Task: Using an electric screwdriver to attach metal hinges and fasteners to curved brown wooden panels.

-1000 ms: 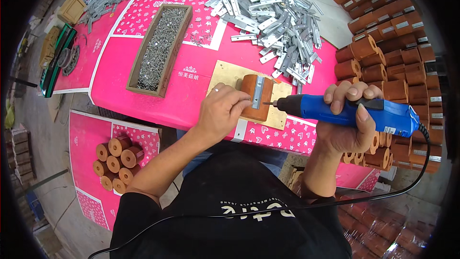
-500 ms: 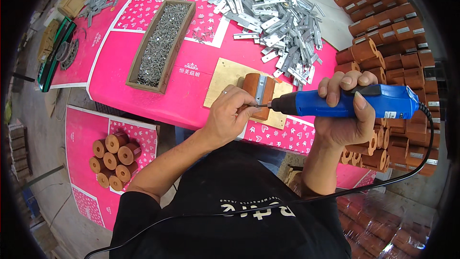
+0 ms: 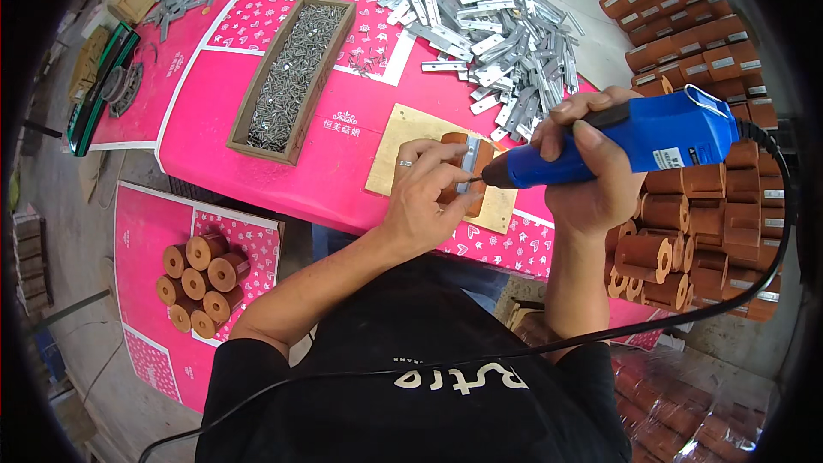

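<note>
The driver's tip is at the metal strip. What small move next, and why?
I'd probably press the blue power driver lightly along its bit: the right hand grips it, its tip sits at the metal strip on the brown block, and the left hand has its fingers close beside that tip. Whether a screw is seated there can't be made out.

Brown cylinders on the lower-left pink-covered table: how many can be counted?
8 brown cylinders on the pink-covered table: one in the middle, seven ringed around it. Any underneath would be hidden.
</note>
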{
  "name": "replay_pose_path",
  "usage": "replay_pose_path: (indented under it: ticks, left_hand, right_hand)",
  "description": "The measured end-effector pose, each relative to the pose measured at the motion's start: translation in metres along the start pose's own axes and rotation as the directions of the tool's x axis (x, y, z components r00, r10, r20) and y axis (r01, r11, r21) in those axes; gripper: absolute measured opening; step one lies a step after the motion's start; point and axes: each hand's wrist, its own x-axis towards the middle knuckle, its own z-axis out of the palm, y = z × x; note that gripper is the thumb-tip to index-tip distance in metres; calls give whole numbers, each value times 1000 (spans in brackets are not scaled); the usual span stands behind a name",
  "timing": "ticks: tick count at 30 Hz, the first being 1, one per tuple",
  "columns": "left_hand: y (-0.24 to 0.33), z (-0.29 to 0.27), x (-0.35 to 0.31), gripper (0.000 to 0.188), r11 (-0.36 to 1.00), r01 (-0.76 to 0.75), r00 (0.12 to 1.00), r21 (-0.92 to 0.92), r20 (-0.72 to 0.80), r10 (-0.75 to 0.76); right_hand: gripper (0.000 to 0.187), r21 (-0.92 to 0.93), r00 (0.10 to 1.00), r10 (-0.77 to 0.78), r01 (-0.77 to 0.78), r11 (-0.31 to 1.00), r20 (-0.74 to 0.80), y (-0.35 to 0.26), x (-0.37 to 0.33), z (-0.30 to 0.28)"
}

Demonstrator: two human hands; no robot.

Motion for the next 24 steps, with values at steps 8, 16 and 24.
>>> replay_pose_path:
  ticks: [8, 16, 24]
  left_hand:
    - [-9, 7, -8, 28, 996, 83, 996, -32, -16, -83]
    - [-15, 12, -14, 29, 996, 83, 997, -38, -5, -83]
    - [-16, 11, -14, 27, 991, 108, 994, -78, 13, -107]
  right_hand:
    - [35, -233, 992, 9, 21, 972, 126, 12, 3, 13]
    - [37, -288, 981, 84, -31, 957, 172, 15, 3, 24]
    - [40, -448, 970, 71, 41, 893, 231, 23, 5, 35]
